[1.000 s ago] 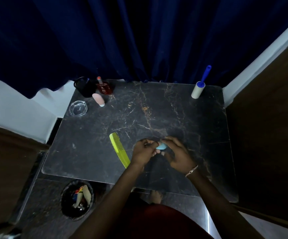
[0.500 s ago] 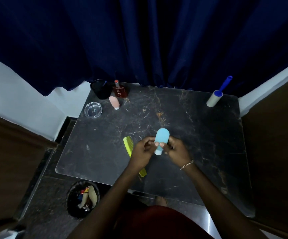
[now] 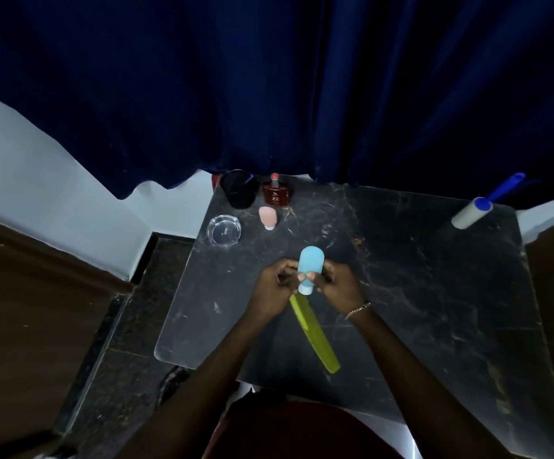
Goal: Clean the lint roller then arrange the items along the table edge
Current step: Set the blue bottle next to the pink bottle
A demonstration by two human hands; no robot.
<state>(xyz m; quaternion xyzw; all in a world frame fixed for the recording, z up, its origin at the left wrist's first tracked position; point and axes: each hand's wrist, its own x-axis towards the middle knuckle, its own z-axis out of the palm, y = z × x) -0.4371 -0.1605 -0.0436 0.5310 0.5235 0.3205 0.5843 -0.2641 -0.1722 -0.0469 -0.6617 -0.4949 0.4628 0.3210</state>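
Note:
Both my hands hold a small light-blue bottle [image 3: 310,266] upside down over the middle of the dark marble table [image 3: 401,293], white cap pointing towards me. My left hand [image 3: 274,288] grips it from the left and my right hand [image 3: 337,284] from the right, near the cap. A yellow-green comb [image 3: 315,336] lies on the table just below my hands. The lint roller [image 3: 474,212], white roll with a blue handle, lies at the far right corner, away from both hands.
At the far left corner stand a black cup [image 3: 239,190], a dark red perfume bottle [image 3: 277,193], a small pink bottle [image 3: 267,217] and a clear glass ashtray [image 3: 224,230]. A dark blue curtain [image 3: 269,94] hangs behind the table. Brown panels flank both sides.
The blue bottle has been lifted from low between my hands to upright and in plain sight. The view shifted right and tilted up, so the comb now appears under my hands.

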